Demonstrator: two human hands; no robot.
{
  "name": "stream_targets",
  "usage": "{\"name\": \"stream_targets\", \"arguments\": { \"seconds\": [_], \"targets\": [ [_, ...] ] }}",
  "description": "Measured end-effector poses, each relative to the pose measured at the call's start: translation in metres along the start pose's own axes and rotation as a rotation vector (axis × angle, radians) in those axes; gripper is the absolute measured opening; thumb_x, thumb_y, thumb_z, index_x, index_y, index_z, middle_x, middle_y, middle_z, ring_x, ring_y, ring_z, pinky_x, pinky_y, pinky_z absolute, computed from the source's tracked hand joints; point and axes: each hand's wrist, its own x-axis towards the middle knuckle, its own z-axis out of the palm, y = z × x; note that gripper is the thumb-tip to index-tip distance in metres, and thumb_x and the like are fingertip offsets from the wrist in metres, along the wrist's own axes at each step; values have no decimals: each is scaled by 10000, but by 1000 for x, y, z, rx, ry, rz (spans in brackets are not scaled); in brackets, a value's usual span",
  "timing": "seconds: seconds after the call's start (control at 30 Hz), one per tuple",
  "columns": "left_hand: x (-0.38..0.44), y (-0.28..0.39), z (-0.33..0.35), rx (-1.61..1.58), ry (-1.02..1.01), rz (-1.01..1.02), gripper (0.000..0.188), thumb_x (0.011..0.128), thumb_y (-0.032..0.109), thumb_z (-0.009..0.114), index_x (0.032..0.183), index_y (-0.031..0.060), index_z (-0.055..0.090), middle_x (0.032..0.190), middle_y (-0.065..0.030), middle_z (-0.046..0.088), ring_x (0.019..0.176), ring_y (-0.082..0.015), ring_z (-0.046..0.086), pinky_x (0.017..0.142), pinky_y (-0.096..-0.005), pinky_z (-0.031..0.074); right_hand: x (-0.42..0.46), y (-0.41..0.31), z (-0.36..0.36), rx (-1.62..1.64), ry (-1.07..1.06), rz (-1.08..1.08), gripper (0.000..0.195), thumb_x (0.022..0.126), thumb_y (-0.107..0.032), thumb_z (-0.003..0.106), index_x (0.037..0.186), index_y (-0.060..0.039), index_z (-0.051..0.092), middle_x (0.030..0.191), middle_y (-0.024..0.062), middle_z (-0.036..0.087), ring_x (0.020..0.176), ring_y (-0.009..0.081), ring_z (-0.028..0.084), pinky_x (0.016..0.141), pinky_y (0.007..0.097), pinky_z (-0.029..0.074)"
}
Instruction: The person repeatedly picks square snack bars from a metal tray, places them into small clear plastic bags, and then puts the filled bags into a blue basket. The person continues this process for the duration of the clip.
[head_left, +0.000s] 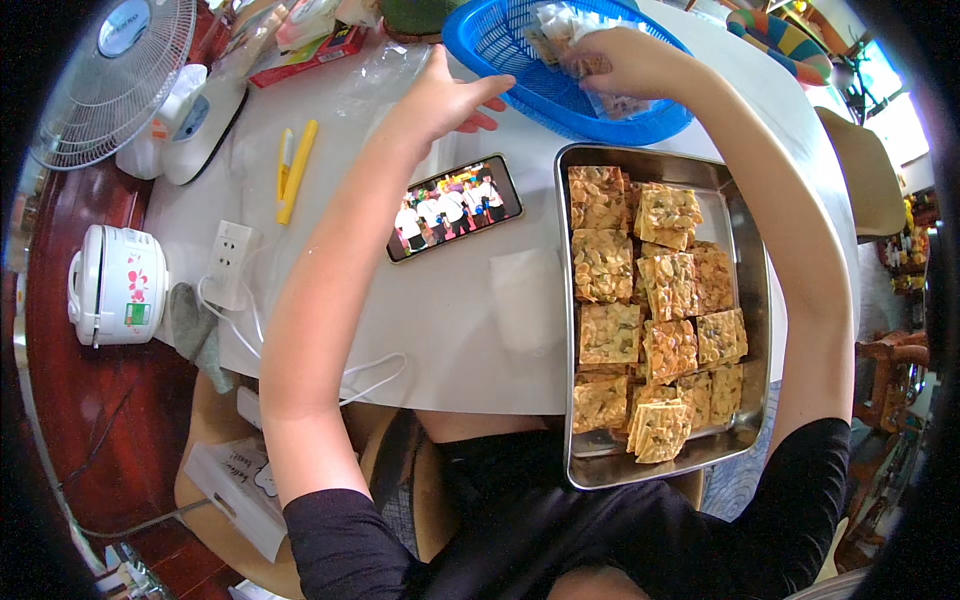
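Note:
My right hand (626, 64) reaches into a blue plastic basket (469, 37), its bent fingers on clear packets (559, 26) of brown contents. Whether it grips one is hard to see. My left hand (457, 97) hovers beside the basket's left rim, thumb and fingers apart, with nothing in it. Below the basket, a metal tray (565, 315) holds stacks of thin square almond-and-seed crisps (670, 349). Left of the tray lie a phone (457, 208) playing a video and a faint whitish translucent sheet or bag (523, 300) on the white table (442, 337).
Two yellow stick-like tools (298, 172) lie left of my left forearm. A power strip (234, 262) with a white cable (382, 364) sits near the table's edge. Beyond are a white rice cooker (124, 285), a grey cloth (196, 322), a fan (112, 82) and a red box (309, 56).

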Motion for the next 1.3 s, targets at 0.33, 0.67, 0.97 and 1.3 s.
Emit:
{"name": "stream_targets", "arguments": {
  "seconds": [0.33, 0.67, 0.97, 1.3],
  "targets": [
    [-176, -31, 41, 645, 1, 493, 412, 903, 205, 703, 1271, 46, 605, 1048, -128, 694, 1038, -289, 635, 925, -411, 507, -202, -63, -59, 451, -2, 293, 250, 894, -284, 710, 830, -43, 702, 709, 82, 635, 633, 186, 561, 622, 338, 453],
    [-229, -102, 86, 1025, 128, 712, 441, 876, 167, 696, 1302, 80, 619, 1310, -116, 629, 1270, -325, 545, 1059, -449, 450, -316, -124, -23, 405, 123, 478, 284, 833, -33, 706, 1117, -30, 683, 903, 113, 612, 722, 227, 589, 689, 320, 495],
    [-217, -103, 86, 869, 344, 512, 387, 877, 143, 696, 1239, 18, 646, 1272, -163, 653, 1206, -366, 589, 1032, -472, 463, -354, -149, 12, 635, 325, 649, 303, 840, -13, 690, 1143, -4, 682, 1057, 132, 636, 977, 260, 616, 864, 344, 495],
    [-205, -102, 79, 697, 478, 448, 283, 817, 254, 780, 1017, 71, 699, 1126, -91, 612, 1032, -295, 560, 887, -406, 439, -335, -152, 10, 507, 318, 541, 275, 842, -35, 700, 1114, 4, 686, 1055, 150, 648, 995, 308, 611, 911, 382, 476]
  ]
}}
